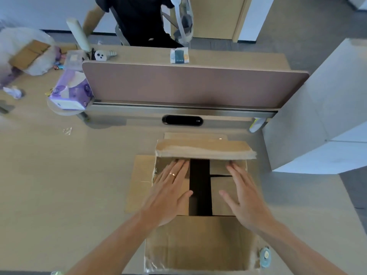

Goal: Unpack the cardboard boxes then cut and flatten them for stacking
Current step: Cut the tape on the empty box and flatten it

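While the cardboard box (198, 241) sits open on the wooden desk (59, 175) right below the camera, I log the surroundings first. Far flap (204, 149) leans back over the opening and hangs above both sets of fingertips, hiding the far edge of the contents. Left flap (140, 181) lies folded out flat on the desk. Beyond the box I see a black oblong cable port (182, 120), then the brown desk partition (188, 84) standing upright across the view. A purple tissue pack (71, 92) sits at the partition's left end. Behind the partition is a person in a black top (143, 20) beside a grey office chair (182, 22), and a small packet (179, 55) lies on that far desk. White cabinet (327, 108) stands to the right, near the box. A pale blue round item (265, 255) is just beside the box's near right corner; I cannot identify it. Inside the box, brown inner cartons (217, 181) flank a dark gap. Left hand (168, 195), with a ring (173, 174), and right hand (244, 195) both reach in palm down, fingers straight, thumbs angled toward the gap, one hand over each carton. Neither hand grips anything; I cannot tell whether the palms press on the cartons.
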Motion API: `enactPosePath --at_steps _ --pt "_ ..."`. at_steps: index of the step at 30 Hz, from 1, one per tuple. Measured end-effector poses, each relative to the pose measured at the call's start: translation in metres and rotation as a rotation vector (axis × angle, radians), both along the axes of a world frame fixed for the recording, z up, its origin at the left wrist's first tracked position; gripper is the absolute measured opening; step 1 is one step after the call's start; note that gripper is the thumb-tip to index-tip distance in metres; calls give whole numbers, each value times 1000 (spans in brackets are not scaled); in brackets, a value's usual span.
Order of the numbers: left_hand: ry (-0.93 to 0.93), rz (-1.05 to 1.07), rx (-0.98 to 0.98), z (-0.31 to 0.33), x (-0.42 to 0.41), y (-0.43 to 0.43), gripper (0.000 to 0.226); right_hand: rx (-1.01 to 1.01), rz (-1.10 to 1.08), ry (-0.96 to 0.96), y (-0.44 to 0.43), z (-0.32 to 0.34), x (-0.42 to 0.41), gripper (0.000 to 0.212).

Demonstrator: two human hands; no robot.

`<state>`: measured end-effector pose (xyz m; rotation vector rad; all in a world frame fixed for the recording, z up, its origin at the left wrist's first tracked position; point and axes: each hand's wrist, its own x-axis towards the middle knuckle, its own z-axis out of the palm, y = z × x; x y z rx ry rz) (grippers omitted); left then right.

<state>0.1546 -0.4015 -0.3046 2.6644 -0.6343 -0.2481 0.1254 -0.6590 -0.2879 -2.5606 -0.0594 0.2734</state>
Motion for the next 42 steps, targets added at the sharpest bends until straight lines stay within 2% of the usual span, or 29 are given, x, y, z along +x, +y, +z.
enactPosePath --at_steps 2,4,7,10,13,15,17,19,21,22,25,31,34,37,40,42 --pt "-98 33 -73 8 26 -2 78 38 -45 -136 -4 5 22 70" --pt "-132 64 -99 17 55 -8 77 43 -65 -177 -6 9 52 69" --pt "-114 121 -82 26 92 -18 74 -2 -20 -134 -7 10 95 67" --pt "16 148 54 20 115 -23 72 -91 44 -6 -11 0 119 70" --pt "148 91 184 2 125 -22 78 -182 133 128 -15 -14 127 77" --pt "135 42 254 -6 123 -23 85 -263 202 94 -17 -20 124 84" --pt "63 -56 284 -5 115 -26 81 -324 317 -30 -18 -20 117 84" --pt "50 -257 351 0 106 -31 63 -320 519 -72 -20 -16 110 77" --pt "132 -463 511 3 96 -34 51 -322 774 0 -21 -13 105 67" --pt "177 -533 616 3 92 -36 53 -356 877 39 -21 -12 103 67" --pt "225 -612 794 6 88 -42 61 -534 1061 148 -13 -7 102 81" --pt "161 -578 714 42 89 -42 54 -678 1163 70 -4 3 104 106" --pt "47 -507 587 64 91 -30 53 -760 1175 142 4 12 108 116" --pt "-72 -369 377 78 92 -11 47 -904 1205 299 16 15 110 110" --pt "-4 -211 263 85 92 9 36 -936 1200 368 25 15 111 94" --pt "14 -110 140 85 92 22 15 -943 1206 380 31 12 112 94"
